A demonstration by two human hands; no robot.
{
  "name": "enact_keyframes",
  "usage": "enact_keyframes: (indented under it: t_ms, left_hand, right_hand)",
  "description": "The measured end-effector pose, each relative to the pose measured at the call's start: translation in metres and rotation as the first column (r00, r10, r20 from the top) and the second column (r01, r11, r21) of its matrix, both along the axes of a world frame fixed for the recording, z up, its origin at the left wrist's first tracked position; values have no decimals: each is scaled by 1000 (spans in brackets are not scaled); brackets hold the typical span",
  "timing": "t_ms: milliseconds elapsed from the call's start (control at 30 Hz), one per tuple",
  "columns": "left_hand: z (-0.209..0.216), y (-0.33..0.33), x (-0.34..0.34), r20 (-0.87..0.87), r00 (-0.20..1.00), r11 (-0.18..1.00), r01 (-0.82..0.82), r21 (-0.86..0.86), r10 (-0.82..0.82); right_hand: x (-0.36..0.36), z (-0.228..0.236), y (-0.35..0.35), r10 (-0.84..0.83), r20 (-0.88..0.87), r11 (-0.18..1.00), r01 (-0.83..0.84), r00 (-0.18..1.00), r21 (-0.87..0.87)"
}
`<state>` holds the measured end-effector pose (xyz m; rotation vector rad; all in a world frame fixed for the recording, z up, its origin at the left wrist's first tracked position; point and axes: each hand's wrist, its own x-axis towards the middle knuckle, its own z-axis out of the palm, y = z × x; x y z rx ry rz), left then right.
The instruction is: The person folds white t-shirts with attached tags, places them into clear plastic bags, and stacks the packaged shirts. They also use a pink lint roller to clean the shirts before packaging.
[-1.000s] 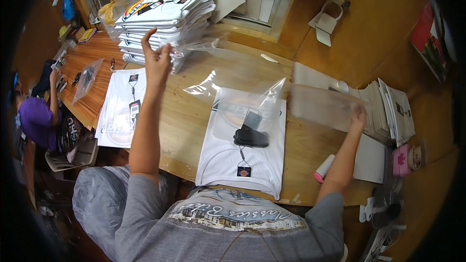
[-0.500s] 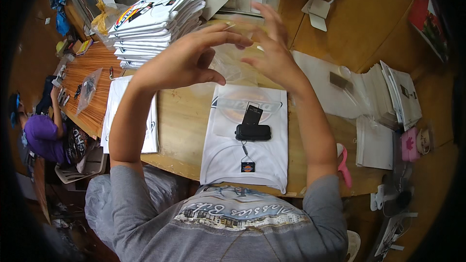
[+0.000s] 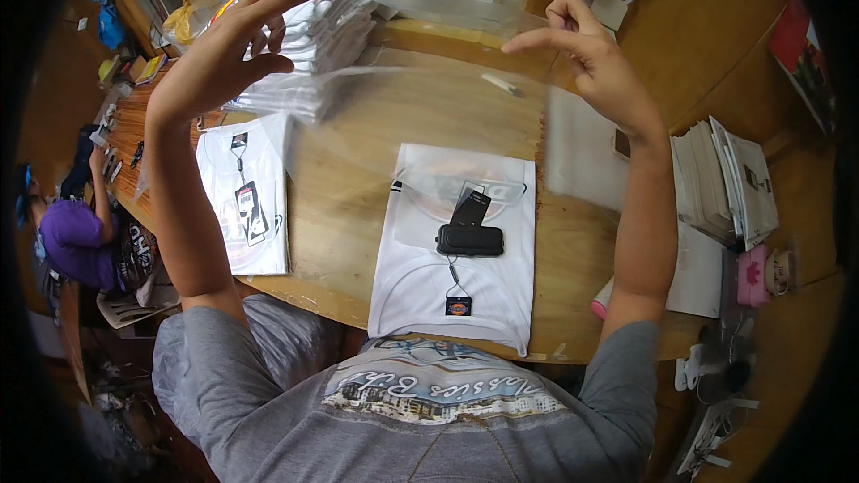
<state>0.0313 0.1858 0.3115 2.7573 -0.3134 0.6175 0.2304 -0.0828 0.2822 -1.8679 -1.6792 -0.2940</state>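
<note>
Clear plastic film (image 3: 438, 9) spans between your left hand (image 3: 219, 54) and right hand (image 3: 608, 72), above the tabletop (image 3: 340, 206), beyond the folded white shirt (image 3: 403, 277). Left is spread, thumb off the fingers; right is half-curled, can't tell if it's pinching. Film should handle light, limp, slippery, easily creased; take it by opposite edges. Shirt looks soft, flat; black case (image 3: 470, 240) on it: oblong, rounded.

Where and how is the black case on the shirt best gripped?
Probably pinch the black case by its right end, from the right: oblong, it lies crosswise on the shirt; that end looks free, while tag and cord adjoin its long sides.
</note>
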Motion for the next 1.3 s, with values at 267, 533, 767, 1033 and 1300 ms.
enact_keyframes:
  t_ms: [267,533,767,1033,1300]
  left_hand:
    - [-17,2,75,732,598,932,-332,-144,326]
    - [-143,-22,101,375,861,775,-34,-631,344]
    - [-313,-1,137,-264,931,440,-353,-826,252]
    - [-317,-1,141,-472,774,465,-632,-619,422]
    - [-320,5,123,-494,861,152,-508,-848,123]
  right_hand:
    - [58,-25,6,-602,458,798,506,654,327]
    - [50,-124,-25,-715,-87,533,621,694,575]
    - [96,-303,-35,-324,-779,859,512,536,-4]
    - [93,-281,-32,-387,-895,813,539,221,-218]
    - [90,-279,-48,-323,-937,901,347,135,-261]
